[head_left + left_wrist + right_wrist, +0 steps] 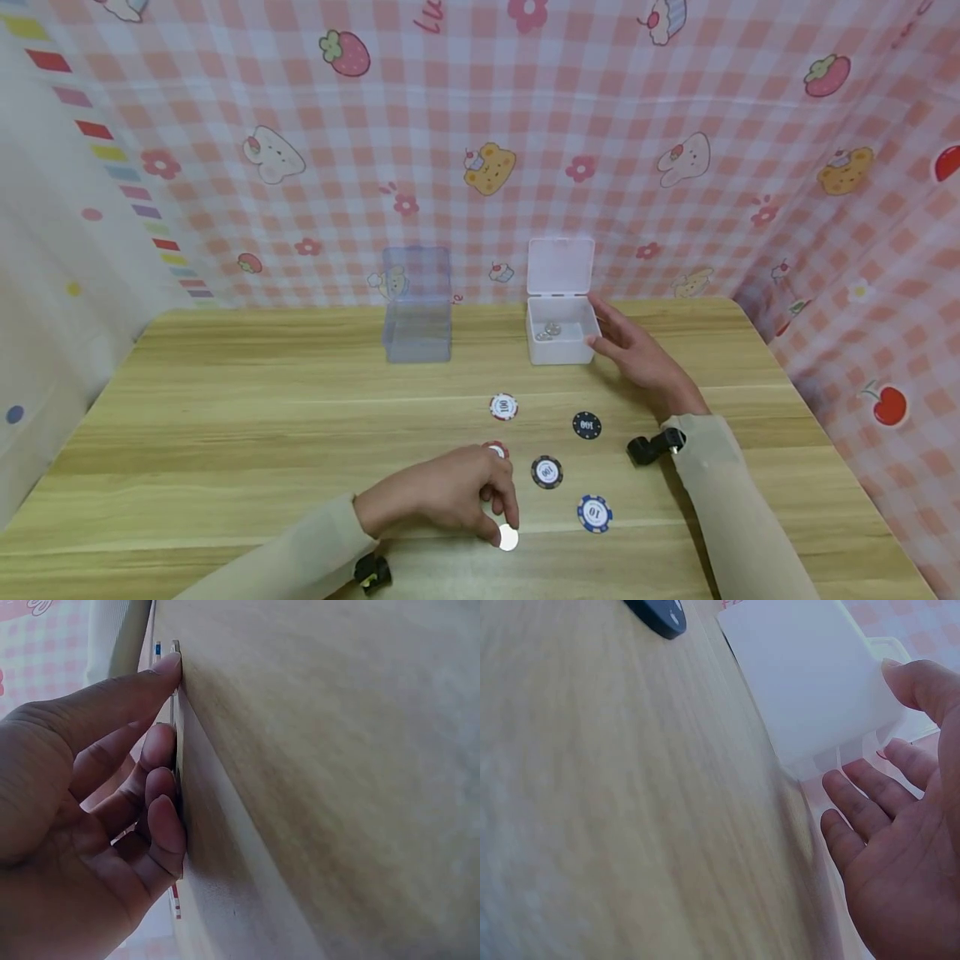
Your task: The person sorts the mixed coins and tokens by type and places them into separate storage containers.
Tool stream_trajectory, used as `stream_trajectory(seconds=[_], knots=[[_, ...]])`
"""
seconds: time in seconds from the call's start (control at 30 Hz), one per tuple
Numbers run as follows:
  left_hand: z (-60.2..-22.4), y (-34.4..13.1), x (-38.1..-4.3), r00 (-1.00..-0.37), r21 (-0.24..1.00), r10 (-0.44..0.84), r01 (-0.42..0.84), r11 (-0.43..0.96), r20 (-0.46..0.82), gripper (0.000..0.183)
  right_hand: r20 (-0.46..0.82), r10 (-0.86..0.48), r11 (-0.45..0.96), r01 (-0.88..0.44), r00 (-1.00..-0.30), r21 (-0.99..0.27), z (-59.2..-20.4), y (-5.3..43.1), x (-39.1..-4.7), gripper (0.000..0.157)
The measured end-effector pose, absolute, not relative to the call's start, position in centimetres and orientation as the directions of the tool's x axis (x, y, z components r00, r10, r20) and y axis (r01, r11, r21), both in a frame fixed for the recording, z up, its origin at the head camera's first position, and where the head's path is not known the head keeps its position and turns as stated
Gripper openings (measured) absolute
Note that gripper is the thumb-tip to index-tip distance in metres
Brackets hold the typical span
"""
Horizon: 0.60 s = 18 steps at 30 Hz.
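Observation:
My left hand [468, 492] is low over the table, its thumb and index fingertips pinching the edges of a bright, shiny coin [508, 537]. The other fingers of that hand curl inward. At the back, my right hand [633, 350] holds the right side of an open white plastic box [562, 353], thumb at the front rim and fingers along the side. Several silver coins [552, 329] lie inside that box. Partly hidden by my left hand is a red-edged poker chip [496, 448]; a dark poker chip [547, 472] lies to its right.
Left of the white box stands an open clear greyish box [417, 350]. Other poker chips lie on the wooden table [262, 433]: a red-and-white one [503, 407], a black one [587, 425] and a blue one [595, 514]. A checked curtain [450, 125] hangs behind.

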<state>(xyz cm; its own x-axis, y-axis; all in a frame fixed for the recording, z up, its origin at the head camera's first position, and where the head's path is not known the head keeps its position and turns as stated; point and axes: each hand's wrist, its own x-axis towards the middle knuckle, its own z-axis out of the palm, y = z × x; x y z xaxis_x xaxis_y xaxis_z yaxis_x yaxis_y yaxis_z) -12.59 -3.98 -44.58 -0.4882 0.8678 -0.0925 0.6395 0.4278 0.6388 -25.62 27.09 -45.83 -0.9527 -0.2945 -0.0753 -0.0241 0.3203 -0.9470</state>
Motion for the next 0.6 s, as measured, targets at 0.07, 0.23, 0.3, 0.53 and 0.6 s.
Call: stream_trajectory(seconds=[0.07, 0.23, 0.3, 0.53, 0.6], knots=[[-44.5, -4.0, -12.6, -0.482, 0.624, 0.871, 0.654, 0.428, -0.092, 0.021, -0.078, -0.292, 0.31, -0.017, -0.953, -0.951, -45.7, 27.0, -25.5, 0.062], [-44.4, -3.9, -12.4, -0.483, 0.612, 0.871, 0.664, 0.431, -0.089, 0.022, -0.095, -0.297, 0.305, 0.0, -0.95, -0.952, -44.6, 26.7, -24.9, 0.064], [-44.5, -3.9, -12.4, -0.486, 0.614, 0.87, 0.661, 0.431, -0.087, 0.022, -0.088, -0.304, 0.317, -0.014, -0.949, -0.948, -44.1, 26.5, -24.6, 0.064], [-44.4, -4.0, -12.4, -0.501, 0.673, 0.861, 0.608, 0.422, -0.088, 0.021, -0.081, -0.301, 0.361, -0.035, -0.95, -0.932, -43.6, 26.3, -24.2, 0.065], [-44.4, -4.0, -12.5, -0.506, 0.701, 0.858, 0.579, 0.416, -0.091, 0.019, -0.086, -0.299, 0.359, -0.028, -0.95, -0.933, -43.6, 26.3, -24.3, 0.065]])
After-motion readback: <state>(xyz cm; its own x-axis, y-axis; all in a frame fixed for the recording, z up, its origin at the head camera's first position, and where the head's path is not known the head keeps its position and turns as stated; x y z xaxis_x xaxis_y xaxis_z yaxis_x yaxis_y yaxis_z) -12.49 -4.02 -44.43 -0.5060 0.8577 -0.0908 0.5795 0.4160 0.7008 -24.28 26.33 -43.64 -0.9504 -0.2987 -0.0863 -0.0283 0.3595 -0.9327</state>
